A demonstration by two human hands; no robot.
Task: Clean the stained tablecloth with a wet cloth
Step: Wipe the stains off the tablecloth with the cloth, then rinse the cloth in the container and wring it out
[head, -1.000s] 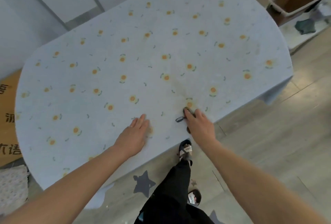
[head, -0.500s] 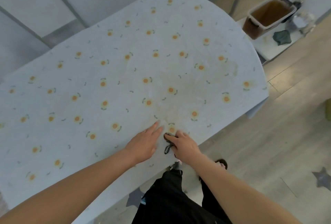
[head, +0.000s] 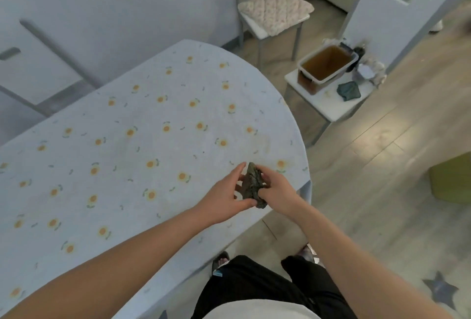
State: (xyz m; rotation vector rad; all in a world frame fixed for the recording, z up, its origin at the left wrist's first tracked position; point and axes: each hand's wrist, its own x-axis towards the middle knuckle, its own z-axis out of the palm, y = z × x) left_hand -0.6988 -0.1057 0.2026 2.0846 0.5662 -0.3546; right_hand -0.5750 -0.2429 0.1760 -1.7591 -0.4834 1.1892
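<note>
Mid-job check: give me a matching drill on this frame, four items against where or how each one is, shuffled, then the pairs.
Items
1. dark cloth
2. tub
3. quilted cushion
4. teal cloth

Place or state
A. crumpled on the white seat, beside the tub
B. gripped by the left hand and right hand
C. on the chair by the wall
D. filled with brown liquid

Pairs: 1-B, 2-D, 3-C, 4-A

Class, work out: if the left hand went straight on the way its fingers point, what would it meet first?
The dark cloth, touching the left hand; the right hand sits just behind it.
</note>
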